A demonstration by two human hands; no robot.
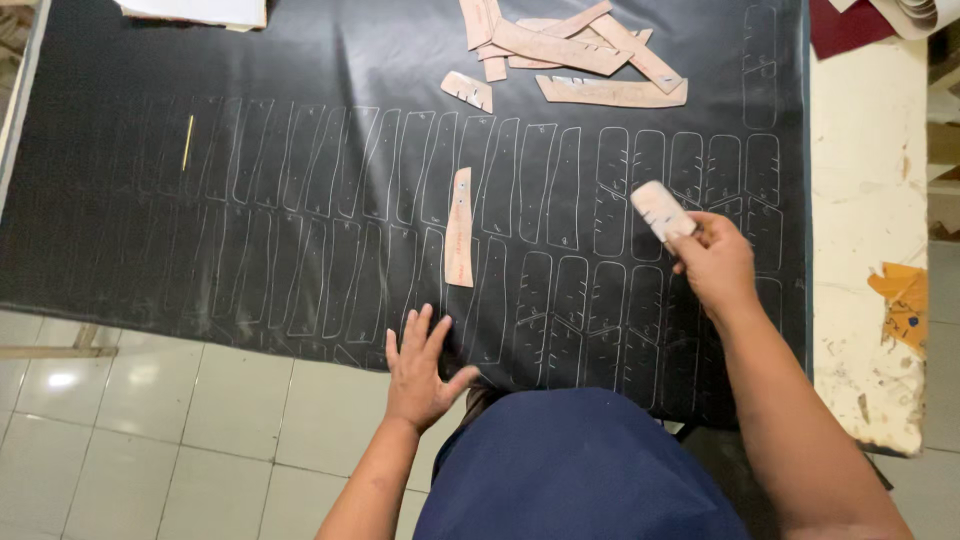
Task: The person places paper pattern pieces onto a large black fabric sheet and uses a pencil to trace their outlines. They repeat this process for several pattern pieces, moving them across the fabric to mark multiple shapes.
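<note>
Black sheet (300,100), looks like leather or vinyl, covers most of the table and hangs a bit over the near edge, so there's plenty of flat room for marking. Nearest the camera, the left hand (420,365) lies flat on that near edge, fingers spread and holding nothing. My guess is it's pinning the sheet down so it doesn't slide.

A bit further out, the right hand (712,262) is lifted just above the sheet, pinching a small tan template (661,209) by its lower end between thumb and fingertips. The template tilts up and left, hovering over the short rounded outlines on the right side, which seem to match its shape.

Rows of pale traced outlines (400,200) run across the sheet, packed tight side by side, probably to waste as little material as possible. One long template (459,240) lies right on the sheet in the middle, lined up with the outlines beside it.

Further back, a loose pile of templates (575,50) sits at the far edge, within reach but clear of the marked area. Off to the left, a thin yellow stick (187,142), maybe a marking tool, lies well away from both hands.
</note>
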